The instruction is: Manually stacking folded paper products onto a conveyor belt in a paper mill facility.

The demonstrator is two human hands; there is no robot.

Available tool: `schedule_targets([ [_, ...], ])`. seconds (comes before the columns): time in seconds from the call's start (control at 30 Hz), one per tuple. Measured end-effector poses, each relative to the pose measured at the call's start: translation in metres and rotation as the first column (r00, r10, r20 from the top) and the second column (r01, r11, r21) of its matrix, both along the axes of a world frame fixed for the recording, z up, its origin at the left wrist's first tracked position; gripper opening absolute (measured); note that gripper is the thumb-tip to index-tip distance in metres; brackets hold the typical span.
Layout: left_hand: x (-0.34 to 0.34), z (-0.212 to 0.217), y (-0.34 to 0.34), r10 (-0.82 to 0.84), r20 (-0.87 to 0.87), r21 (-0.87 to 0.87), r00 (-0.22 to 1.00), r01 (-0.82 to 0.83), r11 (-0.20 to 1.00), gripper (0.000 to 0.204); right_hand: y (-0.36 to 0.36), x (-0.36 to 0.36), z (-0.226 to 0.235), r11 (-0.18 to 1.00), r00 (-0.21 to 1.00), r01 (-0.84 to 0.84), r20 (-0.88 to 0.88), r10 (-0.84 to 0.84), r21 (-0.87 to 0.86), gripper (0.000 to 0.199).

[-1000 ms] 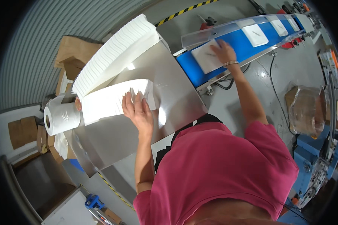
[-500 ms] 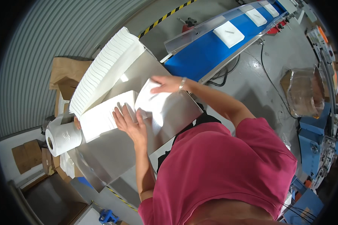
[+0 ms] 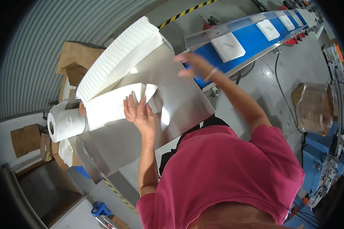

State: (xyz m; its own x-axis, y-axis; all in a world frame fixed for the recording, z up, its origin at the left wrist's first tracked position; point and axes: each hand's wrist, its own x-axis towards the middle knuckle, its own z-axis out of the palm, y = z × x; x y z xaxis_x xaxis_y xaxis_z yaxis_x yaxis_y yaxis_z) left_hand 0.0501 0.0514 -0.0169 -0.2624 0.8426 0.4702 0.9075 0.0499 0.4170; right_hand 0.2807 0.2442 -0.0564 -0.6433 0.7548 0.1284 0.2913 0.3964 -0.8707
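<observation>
My left hand (image 3: 141, 116) rests with spread fingers against the side of a short row of white folded napkins (image 3: 107, 107), close to its right end. At that end the last napkins (image 3: 150, 91) lean outward from the rest. My right hand (image 3: 197, 65), smeared by motion, is over the steel table's far right corner by the conveyor; its thumb and fingers are apart and nothing shows between them. On the blue conveyor belt (image 3: 206, 53) lies a white napkin stack (image 3: 228, 46), just beyond the right hand. A longer row of napkins (image 3: 120, 53) stands behind the short one.
The steel table (image 3: 187, 103) carries both rows. A white paper roll (image 3: 67, 124) sits at its left end. Several more napkin stacks lie farther along the belt, behind a clear guard (image 3: 202, 37). A clear-lined carton (image 3: 313, 105) stands on the floor at right.
My right hand has left the napkins at the row's end and moved away toward the conveyor. My left hand stays on the row. The stacks on the belt have shifted nearer.
</observation>
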Motion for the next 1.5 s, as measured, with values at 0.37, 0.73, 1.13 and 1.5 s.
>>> schedule_targets([
  [0.37, -0.018, -0.007, -0.003, 0.072, 0.001, -0.022, 0.997, -0.072, 0.997, 0.037, -0.024, -0.020, -0.002, 0.936, 0.995, -0.014, -0.098, -0.022, -0.353, 0.053],
  [0.73, -0.019, -0.006, 0.001, 0.029, -0.046, 0.087, 0.999, -0.025, 0.996, 0.031, 0.031, 0.065, -0.012, 0.736, 0.783, 0.464, 0.159, -0.601, 0.492, 0.059],
  [1.13, -0.029, -0.006, -0.004, 0.054, -0.075, 0.035, 0.996, -0.051, 0.998, 0.036, -0.036, -0.057, 0.024, 0.894, 0.990, -0.142, -0.049, 0.134, -0.425, 0.055],
  [1.5, -0.036, -0.005, 0.000, 0.042, -0.022, 0.074, 0.999, -0.041, 0.996, 0.029, 0.030, 0.077, -0.018, 0.478, 0.459, 0.493, 0.249, -0.853, 0.727, 0.053],
])
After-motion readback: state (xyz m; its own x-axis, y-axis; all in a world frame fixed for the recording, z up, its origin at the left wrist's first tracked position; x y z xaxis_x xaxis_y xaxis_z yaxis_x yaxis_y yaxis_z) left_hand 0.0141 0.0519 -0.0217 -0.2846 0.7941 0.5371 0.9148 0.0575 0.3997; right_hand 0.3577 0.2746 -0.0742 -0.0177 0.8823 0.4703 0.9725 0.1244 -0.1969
